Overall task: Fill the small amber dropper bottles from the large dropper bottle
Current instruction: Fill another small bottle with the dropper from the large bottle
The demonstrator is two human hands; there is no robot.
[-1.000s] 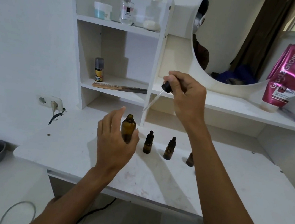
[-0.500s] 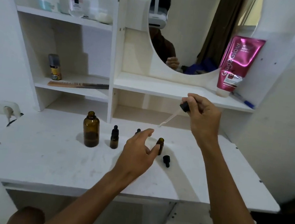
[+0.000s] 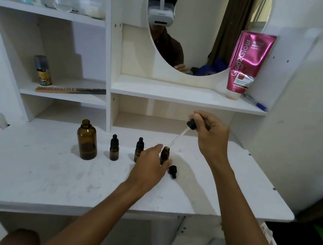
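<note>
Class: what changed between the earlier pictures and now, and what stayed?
The left hand left the large bottle, moved right and grips the open small bottle. The right hand lowered the dropper toward its mouth. The capped bottles stayed put.

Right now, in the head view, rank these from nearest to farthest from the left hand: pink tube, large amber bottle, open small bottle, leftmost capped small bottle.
1. Open small bottle, in the grip of the left hand.
2. Leftmost capped small bottle, on the desk, to its left.
3. Large amber bottle, farther left.
4. Pink tube, back right on the shelf.
</note>
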